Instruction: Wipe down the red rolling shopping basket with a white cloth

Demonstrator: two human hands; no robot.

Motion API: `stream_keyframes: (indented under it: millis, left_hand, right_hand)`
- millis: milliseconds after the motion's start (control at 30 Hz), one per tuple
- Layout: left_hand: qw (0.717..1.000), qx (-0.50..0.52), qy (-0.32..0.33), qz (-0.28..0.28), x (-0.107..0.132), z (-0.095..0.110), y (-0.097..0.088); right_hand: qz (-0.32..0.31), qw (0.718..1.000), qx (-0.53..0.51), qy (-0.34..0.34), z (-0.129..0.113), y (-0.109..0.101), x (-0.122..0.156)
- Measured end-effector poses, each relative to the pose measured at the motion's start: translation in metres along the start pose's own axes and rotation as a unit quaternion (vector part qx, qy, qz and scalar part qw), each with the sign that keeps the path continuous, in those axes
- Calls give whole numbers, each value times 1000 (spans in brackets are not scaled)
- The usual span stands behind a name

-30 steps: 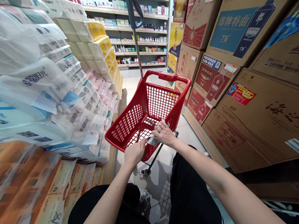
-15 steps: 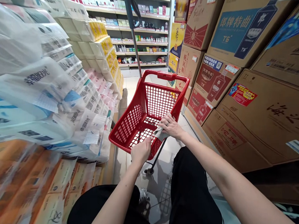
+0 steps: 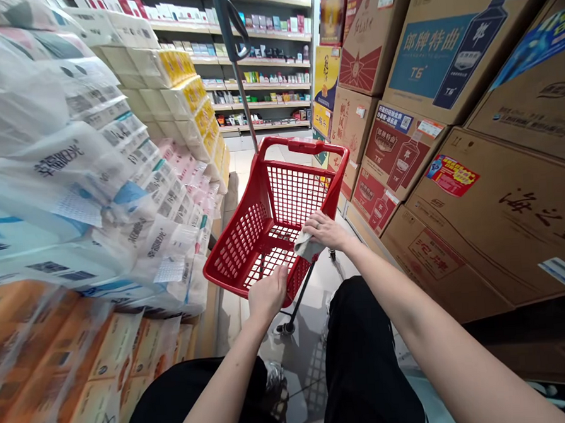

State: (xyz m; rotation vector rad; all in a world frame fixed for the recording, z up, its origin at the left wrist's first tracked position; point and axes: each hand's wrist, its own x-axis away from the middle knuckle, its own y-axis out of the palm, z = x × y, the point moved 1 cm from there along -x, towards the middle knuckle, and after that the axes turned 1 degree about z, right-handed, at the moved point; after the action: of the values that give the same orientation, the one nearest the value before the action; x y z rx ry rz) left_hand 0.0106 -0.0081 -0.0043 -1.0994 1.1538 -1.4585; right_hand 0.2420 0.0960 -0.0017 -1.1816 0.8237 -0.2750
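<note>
A red plastic shopping basket cart with lattice walls stands in front of me, its basket holding nothing that I can see. My left hand is closed over the near rim of the basket, thumb on top. In my right hand is a pale grey cloth, pressed against the right side rim close to the near corner. The fingers partly cover the cloth, and a ring shows on one of them. A long pull handle rises from the cart's far left corner.
Wrapped tissue packs are piled high along the left, with orange packs lower down. Stacked cardboard cartons line the right. Shelves of small boxed goods close the far end. A cart wheel rests on the tiled floor.
My right hand and the cloth have shifted slightly to the right along the basket's side. My left hand keeps its hold on the near rim. The whole view has turned a little.
</note>
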Motion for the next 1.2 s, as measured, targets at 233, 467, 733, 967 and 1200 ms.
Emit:
stream_keyframes:
  millis: [233, 467, 733, 967, 1200]
  left_hand:
    - [1000, 2, -25, -11, -6, 9, 2]
    - [999, 12, -34, 2, -5, 5, 3]
    - [998, -60, 4, 6, -10, -40, -4]
    - [996, -87, -1, 34, -18, -59, 5]
    - [995, -88, 5, 46, -12, -64, 5]
  right_hand:
    - [36, 991, 3, 129, -22, 15, 8]
    - [51, 994, 6, 94, -74, 17, 12]
    - [-14, 1000, 1, 15, -35, 5, 0]
    - [-6, 999, 16, 38, -48, 13, -3]
    - [0, 1000, -1, 30, -70, 11, 1]
